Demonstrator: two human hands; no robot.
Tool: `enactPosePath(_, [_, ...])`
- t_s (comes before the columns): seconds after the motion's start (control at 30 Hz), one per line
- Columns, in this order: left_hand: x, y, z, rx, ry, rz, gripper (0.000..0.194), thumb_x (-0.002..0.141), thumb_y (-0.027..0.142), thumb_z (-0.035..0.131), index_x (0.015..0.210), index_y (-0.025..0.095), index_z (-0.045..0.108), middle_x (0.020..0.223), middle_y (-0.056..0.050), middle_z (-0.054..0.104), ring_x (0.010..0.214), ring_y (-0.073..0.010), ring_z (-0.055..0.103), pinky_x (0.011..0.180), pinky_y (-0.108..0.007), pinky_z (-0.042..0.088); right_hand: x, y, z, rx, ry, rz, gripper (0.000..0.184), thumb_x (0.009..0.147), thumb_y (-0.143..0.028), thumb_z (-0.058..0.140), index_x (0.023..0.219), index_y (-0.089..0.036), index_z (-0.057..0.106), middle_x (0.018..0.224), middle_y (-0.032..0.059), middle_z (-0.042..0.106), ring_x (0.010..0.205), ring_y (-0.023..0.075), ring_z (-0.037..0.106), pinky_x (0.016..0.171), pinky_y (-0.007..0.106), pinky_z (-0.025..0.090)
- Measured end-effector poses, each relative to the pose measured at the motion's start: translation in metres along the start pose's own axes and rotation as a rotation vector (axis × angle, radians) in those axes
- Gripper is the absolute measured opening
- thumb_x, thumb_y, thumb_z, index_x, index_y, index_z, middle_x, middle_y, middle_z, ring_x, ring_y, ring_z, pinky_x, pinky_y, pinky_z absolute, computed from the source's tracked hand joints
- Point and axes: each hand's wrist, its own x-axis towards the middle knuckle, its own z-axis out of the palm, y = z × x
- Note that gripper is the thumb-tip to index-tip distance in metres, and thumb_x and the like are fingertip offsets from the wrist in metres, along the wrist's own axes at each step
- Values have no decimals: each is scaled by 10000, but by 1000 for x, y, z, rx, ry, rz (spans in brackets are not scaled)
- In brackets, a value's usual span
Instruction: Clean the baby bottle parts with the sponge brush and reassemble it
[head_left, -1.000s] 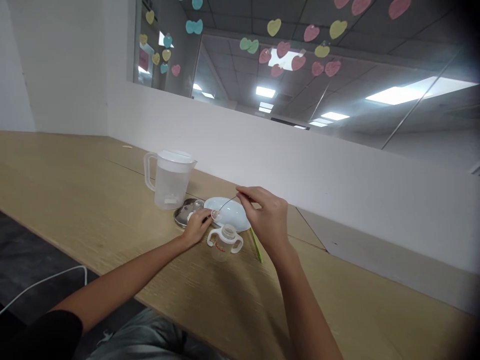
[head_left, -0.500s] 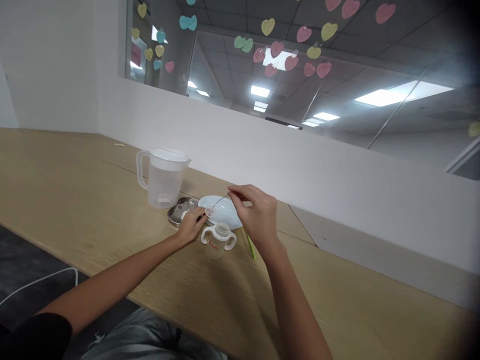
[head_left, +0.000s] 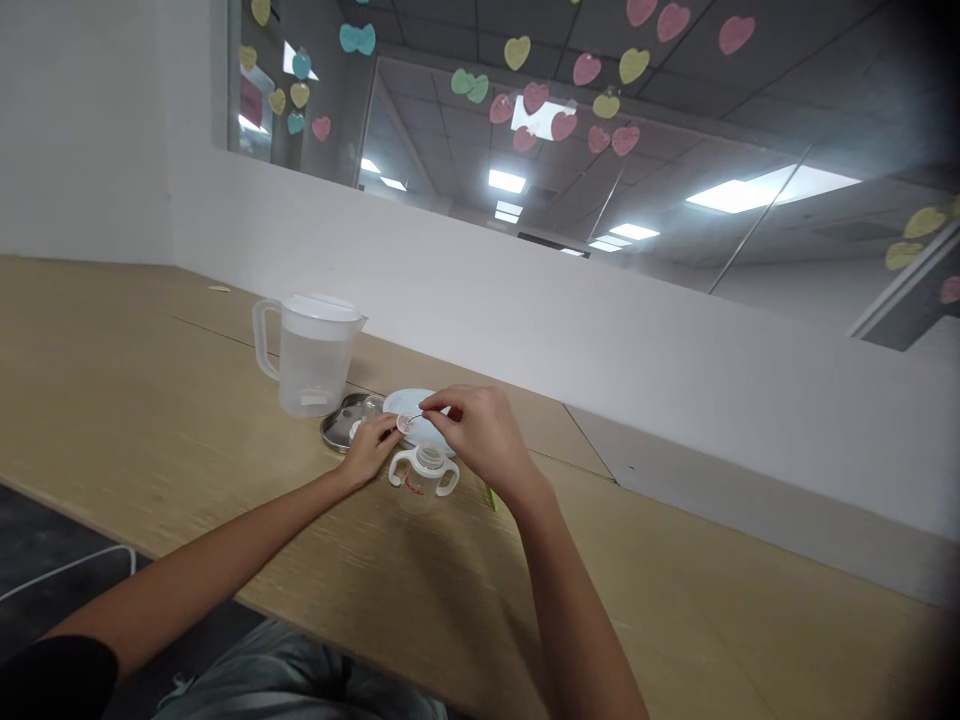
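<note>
My left hand pinches a small clear round piece, like a bottle's cap or nipple part, over the edge of a white plate. Just to its right, my right hand is closed on a thin dark wire-like stick. The stick's far end meets the clear piece; whether it passes inside is too small to tell. Below both hands a clear baby bottle with two white handles stands upright, its top uncovered. A bright green strip lies partly hidden behind my right wrist.
A translucent lidded pitcher stands left of the plate. Between them a round metal tray holds small clear and white parts. A white wall with a window above it rises behind the wooden table.
My right hand has come lower and closer to my left hand, so less of the stick shows between its fingers and the clear piece. The whole view has shifted slightly.
</note>
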Motion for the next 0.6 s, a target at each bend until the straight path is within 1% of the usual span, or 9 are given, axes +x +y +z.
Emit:
enactPosePath(0.1, [1,-2,0,-55,-2,-39,270,841,348,471,902,176,670,1017,-60,654,947,-183,574,860,-304,418,2,3,7,-39,-11,68,204,761,-118,552,897,-196,682,754,10,697,655,119,602,620,223,402])
enactPosePath(0.17, [1,-4,-1,-55,-15,-37,264,837,343,475,872,179,680,1005,-57,656,942,-182,574,864,-306,414,3,5,12,-45,-26,91,205,762,-125,542,904,-196,671,737,8,687,651,119,594,613,219,388])
enactPosePath(0.33, [0,-7,-1,-32,-31,-19,259,840,324,467,870,185,683,993,-55,653,936,-177,568,852,-304,410,5,10,24,-32,-83,79,163,751,-137,556,855,-192,667,741,14,677,673,123,581,613,211,364])
enactPosePath(0.6, [0,-9,0,-50,-25,3,247,838,313,477,874,190,688,972,-55,657,917,-175,571,845,-310,413,7,25,50,-122,-167,73,120,788,-209,551,847,-208,656,738,14,669,654,123,559,575,211,321])
